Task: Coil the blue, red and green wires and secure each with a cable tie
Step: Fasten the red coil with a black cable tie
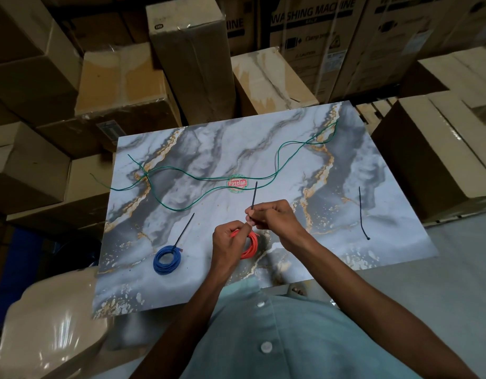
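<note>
The red wire (251,246) is wound into a coil, and my left hand (228,242) grips it just above the marble board (291,160). My right hand (274,217) pinches a black cable tie (254,195) at the coil's top, its tail sticking up and away from me. To the left lies the blue wire (167,259), coiled and bound by a black tie (184,229) whose tail points up-right. The green wire (222,177) sprawls uncoiled across the far half of the board. A loose black cable tie (362,214) lies at the right.
A round red and green sticker (237,183) marks the board's middle. Cardboard boxes (192,56) crowd the far side and both flanks. A tan plastic chair (53,324) stands at the near left.
</note>
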### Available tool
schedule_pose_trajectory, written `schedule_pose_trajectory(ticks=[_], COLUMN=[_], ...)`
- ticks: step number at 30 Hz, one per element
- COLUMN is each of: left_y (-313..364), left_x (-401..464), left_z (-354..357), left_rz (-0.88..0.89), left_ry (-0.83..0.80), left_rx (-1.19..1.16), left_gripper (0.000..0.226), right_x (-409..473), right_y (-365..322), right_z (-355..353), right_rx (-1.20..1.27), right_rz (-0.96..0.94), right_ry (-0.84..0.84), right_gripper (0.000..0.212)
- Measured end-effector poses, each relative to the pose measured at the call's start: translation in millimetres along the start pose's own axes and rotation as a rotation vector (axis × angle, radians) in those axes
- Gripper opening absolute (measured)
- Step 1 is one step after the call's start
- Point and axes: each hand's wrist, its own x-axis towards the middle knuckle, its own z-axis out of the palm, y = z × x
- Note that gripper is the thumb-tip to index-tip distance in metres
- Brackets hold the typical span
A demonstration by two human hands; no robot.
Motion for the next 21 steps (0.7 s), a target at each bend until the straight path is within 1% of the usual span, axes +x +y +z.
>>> schedule_pose_trajectory(ticks=[3,7,12,15,18,20,21], left_y=[-2.6,1.4,9.1,9.4,6.2,1.5,0.6], left_x=[-1.4,-2.9,-2.4,1.5,6.4,8.4,8.2], left_z=[0.7,2.8,7.1,10.2,11.6,10.8,9.8], left_rz=[0.012,0.029,-0.027,-0.086,-0.136,-0.107,-0.086], left_ry=[0.01,0.033,0.126,0.088,0.045,0.046,0.049], left_rx=[0.044,0.049,0.059,0.097,0.094,0.073,0.071], left_gripper=[0.036,0.041,0.041,0.032,0.043,0.049,0.047], right_x=[1.9,4.1,8.2,9.8,10.2,9.5,9.4], right_y=[0.4,0.5,1.1,4.7,5.8,3.4,1.7], right_z=[0.4,2.5,5.8,3.2,5.7,7.6,7.5], right_rx=[0.023,0.045,0.007,-0.039,-0.1,-0.139,-0.144], right_rz=[-0.016,-0.017,-0.062,-0.074,-0.108,-0.129,-0.131], right_ry=[0.044,0.097,0.15,0.172,0.177,0.168,0.161], right_gripper=[0.014,0.015,0.015,0.014,0.011,0.01,0.009])
